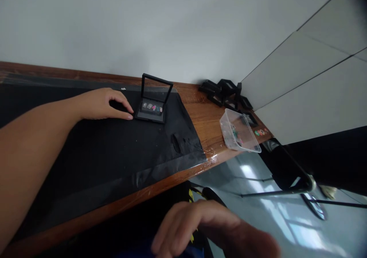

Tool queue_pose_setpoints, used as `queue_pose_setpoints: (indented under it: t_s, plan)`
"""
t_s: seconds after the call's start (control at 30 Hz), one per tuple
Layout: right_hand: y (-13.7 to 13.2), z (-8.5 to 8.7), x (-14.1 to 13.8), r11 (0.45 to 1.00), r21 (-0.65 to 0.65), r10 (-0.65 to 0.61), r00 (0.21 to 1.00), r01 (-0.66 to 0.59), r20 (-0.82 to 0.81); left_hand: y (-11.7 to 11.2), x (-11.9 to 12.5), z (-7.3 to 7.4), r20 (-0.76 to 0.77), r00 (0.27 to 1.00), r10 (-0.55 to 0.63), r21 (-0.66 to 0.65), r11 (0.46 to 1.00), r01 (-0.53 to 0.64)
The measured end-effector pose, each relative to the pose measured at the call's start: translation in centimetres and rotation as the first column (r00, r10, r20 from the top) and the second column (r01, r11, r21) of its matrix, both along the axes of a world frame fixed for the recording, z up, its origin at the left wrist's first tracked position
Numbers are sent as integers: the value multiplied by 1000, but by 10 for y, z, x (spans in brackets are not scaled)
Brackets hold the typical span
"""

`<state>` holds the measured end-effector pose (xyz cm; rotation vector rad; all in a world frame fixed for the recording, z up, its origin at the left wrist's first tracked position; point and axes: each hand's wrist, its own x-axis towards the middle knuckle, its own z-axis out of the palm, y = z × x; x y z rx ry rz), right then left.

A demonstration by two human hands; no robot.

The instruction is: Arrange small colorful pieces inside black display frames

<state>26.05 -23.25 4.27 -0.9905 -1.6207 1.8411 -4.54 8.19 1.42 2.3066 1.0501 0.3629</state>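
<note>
A small black display case (151, 114) stands on the black mat with its clear-windowed lid (157, 89) raised. Inside it, several small patterned pieces (153, 107) in grey, white, pink and teal lie in a row; their kind is too small to make out. My left hand (104, 104) rests on the mat beside the case, thumb and index fingertips curved close together at its left edge. Whether they touch it I cannot tell. Off the table's front edge, low in view and blurred, my right hand (197, 223) has bent fingers and a thumb held apart, with nothing visible in it.
A clear plastic tub (229, 130) with small coloured pieces sits at the table's right edge. Behind it, several black cases (226, 91) are piled against the wall. The black mat (114, 151) covers the wooden table's left part. A metal-framed chair (286, 191) stands at the right.
</note>
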Motion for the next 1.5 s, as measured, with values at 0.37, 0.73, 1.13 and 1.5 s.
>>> queue_pose_setpoints:
  t_s: [0.37,0.73,1.13,1.5]
  plan:
    - [-18,-176,-13,933,2,-344,892,359,295,-7,1,4,-8,964,266,-29,963,-266]
    - [-15,-224,-10,816,349,-577,669,460,469,-26,37,-9,178,979,101,133,983,-126]
    - [-34,-46,47,681,726,-577,678,93,454,-18,32,-16,149,985,90,134,985,-111]
    - [97,60,219,739,670,-660,-126,67,741,8,16,-36,66,998,-5,23,1000,4]
